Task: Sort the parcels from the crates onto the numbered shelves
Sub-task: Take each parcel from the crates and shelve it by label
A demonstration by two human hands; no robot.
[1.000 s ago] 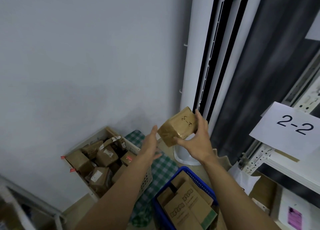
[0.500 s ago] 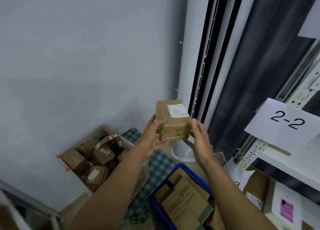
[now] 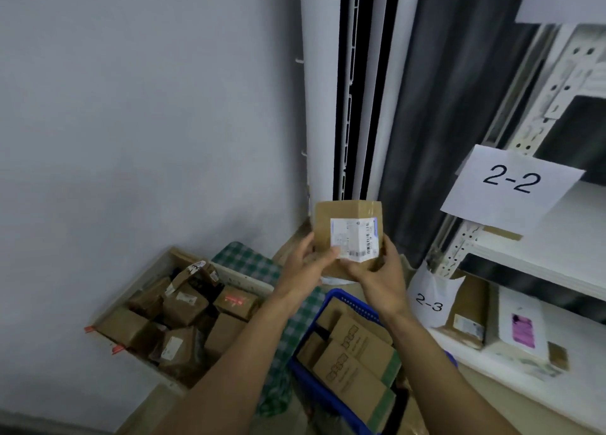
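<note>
I hold the small brown cardboard parcel up in the air with both hands, in front of the foot of the tall white air-conditioner column and above the far end of the blue plastic mesh basket. Its broad face is turned to me and stands nearly upright. That face is close to square, a little taller than wide, so its longer side runs up and down. The white printed shipping label is stuck low on that face, lying crosswise, with its barcode along the right edge. Glossy clear tape catches light at the top right corner.

My left hand grips the left edge, thumb pressed on the front beside the label's lower corner. My right hand cups the lower right corner, thumb up the side.

Below left, the pale open crate is heaped with taped brown boxes, and a green checked cloth lies beside it. The basket holds flat printed cartons. To my right, paper signs reading 2-2 and 2-3 hang on the white metal shelf unit.
</note>
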